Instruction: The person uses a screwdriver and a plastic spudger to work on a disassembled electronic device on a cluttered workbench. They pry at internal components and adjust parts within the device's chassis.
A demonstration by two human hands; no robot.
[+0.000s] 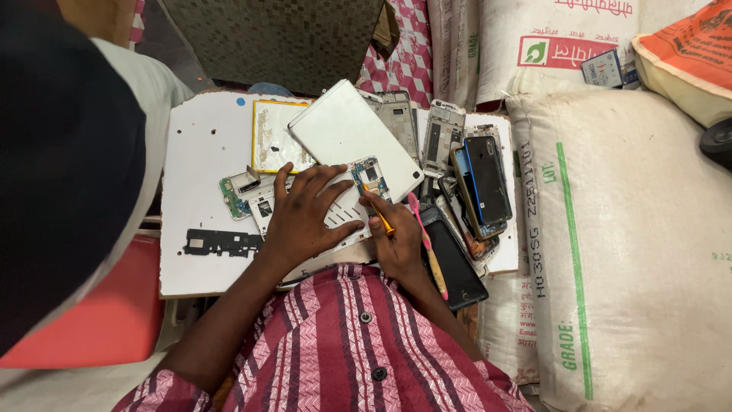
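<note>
Pressing flat with spread fingers, the left hand [305, 217] holds down a white opened phone frame [345, 214] near the middle of the white work board [202, 145]. Just right of it, the right hand [398, 240] pinches a thin orange-handled screwdriver [379, 214], tip touching a small blue circuit board [369, 175] in the frame. A pink toothbrush [427, 248] lies just right of that hand, over a black phone [456, 267].

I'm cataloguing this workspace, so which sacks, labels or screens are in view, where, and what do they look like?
Large white sack: right of the board, green stripe.
White sack: top right, red and green label.
Orange bag: top-right corner.
Dark phone screen: beside the right hand.
</note>
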